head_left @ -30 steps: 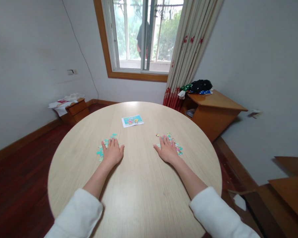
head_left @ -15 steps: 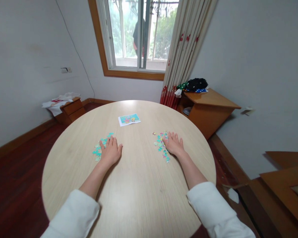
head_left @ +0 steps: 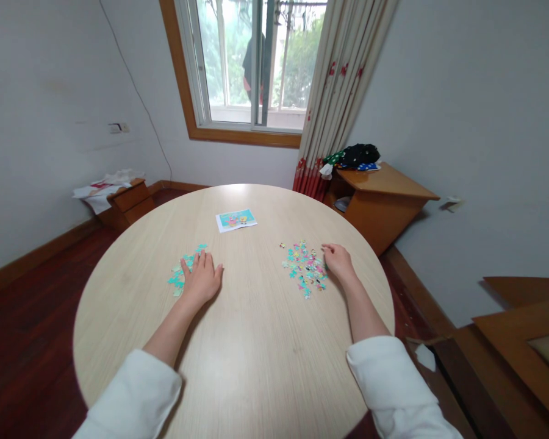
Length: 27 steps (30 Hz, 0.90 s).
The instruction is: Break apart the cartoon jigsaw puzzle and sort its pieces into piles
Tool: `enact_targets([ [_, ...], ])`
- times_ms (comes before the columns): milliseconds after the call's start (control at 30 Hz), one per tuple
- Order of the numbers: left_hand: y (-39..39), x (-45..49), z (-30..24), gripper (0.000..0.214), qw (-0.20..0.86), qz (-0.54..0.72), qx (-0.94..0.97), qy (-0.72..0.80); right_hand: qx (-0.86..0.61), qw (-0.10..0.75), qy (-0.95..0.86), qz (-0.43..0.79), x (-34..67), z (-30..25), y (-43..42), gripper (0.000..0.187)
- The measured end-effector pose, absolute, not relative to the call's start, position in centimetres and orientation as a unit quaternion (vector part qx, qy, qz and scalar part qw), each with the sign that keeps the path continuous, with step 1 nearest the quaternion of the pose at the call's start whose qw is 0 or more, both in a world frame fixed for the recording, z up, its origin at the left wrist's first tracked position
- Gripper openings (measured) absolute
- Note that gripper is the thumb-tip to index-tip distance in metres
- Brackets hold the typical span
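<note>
My left hand (head_left: 201, 279) lies flat with its fingers spread over a small heap of turquoise and pale green jigsaw puzzle pieces (head_left: 177, 281). Its palm and wrist cover the right part of that heap. At the right edge of a larger, multicoloured heap of puzzle pieces (head_left: 304, 265) is my right hand (head_left: 340, 261). Its fingers are loosely bent, pointing left, and I see no piece between them. The fingertips are partly turned away. Both heaps lie on a round, light wooden table (head_left: 251, 341).
A folded picture sheet (head_left: 236, 220) lies on the table's far half. One loose piece (head_left: 282, 246) sits just left of the right heap. Beyond the table stand a wooden cabinet (head_left: 384, 201) with cloths on it and a low drawer unit (head_left: 130, 198). A window and a curtain (head_left: 329, 110) are behind.
My right hand has drawn right, off the multicoloured heap, and its spread fingers have bent. More of those pieces now show. My left hand stays on its heap.
</note>
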<state>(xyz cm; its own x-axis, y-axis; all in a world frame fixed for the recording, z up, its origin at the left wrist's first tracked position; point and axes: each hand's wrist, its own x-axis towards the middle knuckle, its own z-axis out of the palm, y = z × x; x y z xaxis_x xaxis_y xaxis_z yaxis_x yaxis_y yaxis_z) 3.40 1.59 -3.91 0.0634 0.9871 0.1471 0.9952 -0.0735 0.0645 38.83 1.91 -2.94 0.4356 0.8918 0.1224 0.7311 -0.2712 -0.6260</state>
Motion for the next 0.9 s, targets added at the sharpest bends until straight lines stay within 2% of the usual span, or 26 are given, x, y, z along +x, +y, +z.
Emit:
enact_targets([
  [167, 1.7, 3.4, -4.1, 0.055, 0.030, -0.080, -0.728, -0.680, -0.736, 0.380, -0.516, 0.218, 39.9, -3.3, 1.2, 0.022],
  [267, 1.8, 3.3, -4.3, 0.055, 0.038, -0.093, -0.732, -0.674, -0.651, 0.417, -0.541, 0.330, 39.3, -3.2, 0.6, 0.025],
  [367, 1.8, 3.2, -4.4, 0.055, 0.037, -0.094, -0.733, -0.673, -0.589, 0.389, -0.578, 0.410, 38.6, -2.8, 0.1, 0.031],
  [500, 1.7, 3.3, -4.3, 0.055, 0.032, -0.092, -0.734, -0.673, -0.595, 0.326, -0.617, 0.398, 38.4, -2.7, 0.1, 0.032],
  [900, 1.8, 3.3, -4.3, 0.051, 0.026, -0.103, -0.734, -0.671, -0.574, 0.316, -0.635, 0.409, 37.8, -2.6, 0.0, 0.033],
])
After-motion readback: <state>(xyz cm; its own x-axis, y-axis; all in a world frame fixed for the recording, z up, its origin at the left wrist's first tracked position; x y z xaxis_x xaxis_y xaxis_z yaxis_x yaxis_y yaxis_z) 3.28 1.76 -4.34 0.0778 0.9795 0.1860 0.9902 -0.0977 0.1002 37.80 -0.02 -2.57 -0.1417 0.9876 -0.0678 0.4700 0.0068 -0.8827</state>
